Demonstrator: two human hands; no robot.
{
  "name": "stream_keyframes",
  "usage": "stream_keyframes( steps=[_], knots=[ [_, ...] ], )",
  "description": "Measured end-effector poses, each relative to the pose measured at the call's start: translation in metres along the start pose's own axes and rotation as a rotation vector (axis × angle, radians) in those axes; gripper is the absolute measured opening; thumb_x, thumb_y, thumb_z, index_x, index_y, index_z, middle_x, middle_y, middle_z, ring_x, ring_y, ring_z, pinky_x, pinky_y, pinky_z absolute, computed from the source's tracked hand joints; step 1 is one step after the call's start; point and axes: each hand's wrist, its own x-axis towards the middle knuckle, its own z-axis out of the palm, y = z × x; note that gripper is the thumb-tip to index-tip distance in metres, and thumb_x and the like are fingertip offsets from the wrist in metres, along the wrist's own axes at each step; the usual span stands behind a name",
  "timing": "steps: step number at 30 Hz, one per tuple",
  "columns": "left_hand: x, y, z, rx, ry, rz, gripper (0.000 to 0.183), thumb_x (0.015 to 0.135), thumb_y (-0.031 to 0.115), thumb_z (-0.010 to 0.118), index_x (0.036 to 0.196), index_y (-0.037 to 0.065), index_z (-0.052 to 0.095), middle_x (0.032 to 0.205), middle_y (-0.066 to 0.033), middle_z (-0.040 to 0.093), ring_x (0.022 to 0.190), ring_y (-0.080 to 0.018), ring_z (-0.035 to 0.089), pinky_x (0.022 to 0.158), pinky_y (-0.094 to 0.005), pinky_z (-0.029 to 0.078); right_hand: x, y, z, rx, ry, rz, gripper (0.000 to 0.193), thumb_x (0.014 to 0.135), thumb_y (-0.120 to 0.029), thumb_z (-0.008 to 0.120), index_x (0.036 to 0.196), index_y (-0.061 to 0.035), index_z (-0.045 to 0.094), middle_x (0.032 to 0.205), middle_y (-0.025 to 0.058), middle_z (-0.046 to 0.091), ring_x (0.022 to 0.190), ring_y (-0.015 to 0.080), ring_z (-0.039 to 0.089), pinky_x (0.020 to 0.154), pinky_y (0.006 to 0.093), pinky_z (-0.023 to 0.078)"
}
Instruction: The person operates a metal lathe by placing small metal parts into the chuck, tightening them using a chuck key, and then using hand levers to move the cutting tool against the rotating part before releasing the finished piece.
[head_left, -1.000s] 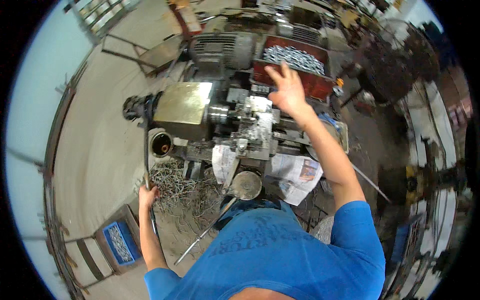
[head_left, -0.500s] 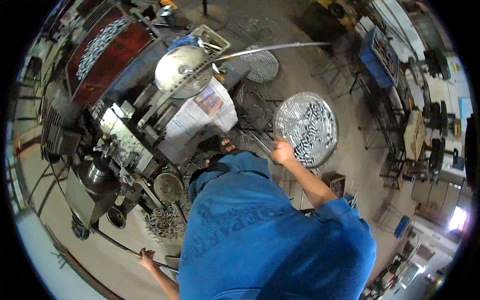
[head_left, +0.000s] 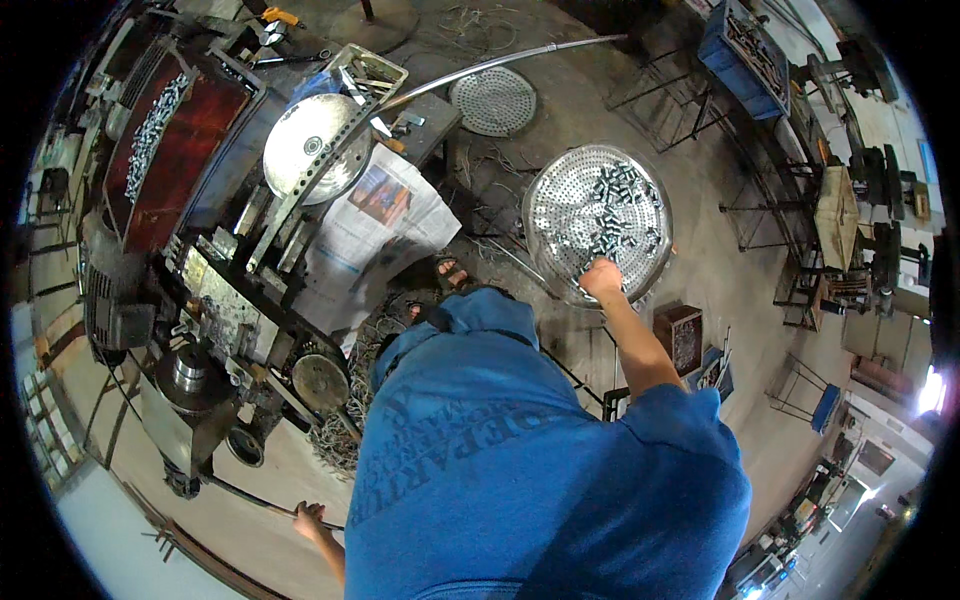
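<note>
In the head view, my right hand is at the near part of a round, perforated metal tray. Its fingers are closed, and what they hold, if anything, is hidden. Small dark and shiny metal pieces lie scattered in the tray, some close to my fingertips. Down at the lower left, my left hand is wrapped round a long dark rod that runs out from the machine.
Left of me, the machine carries a bright metal disc, a long slanting bar and newspaper sheets. A red-brown tray of metal pieces lies beyond. Another perforated disc sits farther off; a blue crate stands at the far right.
My right hand has moved from the tray's left rim to its near part, over the pieces. My left hand stays on the rod. The whole view has shifted slightly.
</note>
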Motion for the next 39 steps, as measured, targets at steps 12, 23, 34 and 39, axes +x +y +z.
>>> stream_keyframes(
  steps=[12,23,34,39],
  knots=[
    [0.013,-0.035,0.001,-0.199,0.014,0.035,0.018,0.078,0.014,0.054,0.079,-0.004,0.057,0.06,-0.0139,0.058,0.047,-0.0196,0.057,0.042,-0.0285,0.048,0.119,0.039,0.078,-0.216,0.023,-0.381,0.026,0.063,-0.03,0.058,0.081,-0.0127,0.066,0.097,0.0066,0.064,0.094,0.0248,0.059,0.083,0.0333,0.046],
    [0.019,-0.031,-0.005,-0.242,-0.041,0.072,0.023,0.082,0.017,0.057,0.089,-0.004,0.056,0.061,-0.0144,0.06,0.044,-0.0203,0.058,0.039,-0.0268,0.045,0.09,-0.012,0.042,0.085,0.034,-0.096,0.026,0.064,-0.024,0.064,0.07,0.0013,0.061,0.067,0.0125,0.064,0.065,0.02,0.063,0.059,0.0303,0.049],
    [-0.147,0.207,0.044,-0.344,-0.255,0.63,0.033,0.089,0.019,0.052,0.11,-0.007,0.055,0.087,-0.0106,0.065,0.084,-0.016,0.06,0.078,-0.0292,0.046,-0.136,-0.231,-0.108,0.935,-0.706,-1.233,0.037,0.063,-0.002,0.047,0.094,0.0036,0.066,0.101,0.0124,0.064,0.093,0.0172,0.058,0.082,0.0262,0.045],
    [-0.218,0.266,0.12,-0.422,-0.918,0.743,0.044,0.094,0.035,0.043,0.098,-0.007,0.058,0.079,-0.0113,0.066,0.077,-0.0173,0.063,0.073,-0.0291,0.047,-0.274,-0.316,-0.126,0.593,-0.572,-2.045,0.045,0.051,-0.006,0.057,0.094,-0.0024,0.067,0.107,0.0186,0.061,0.097,0.031,0.058,0.085,0.0378,0.043]
  ],
)
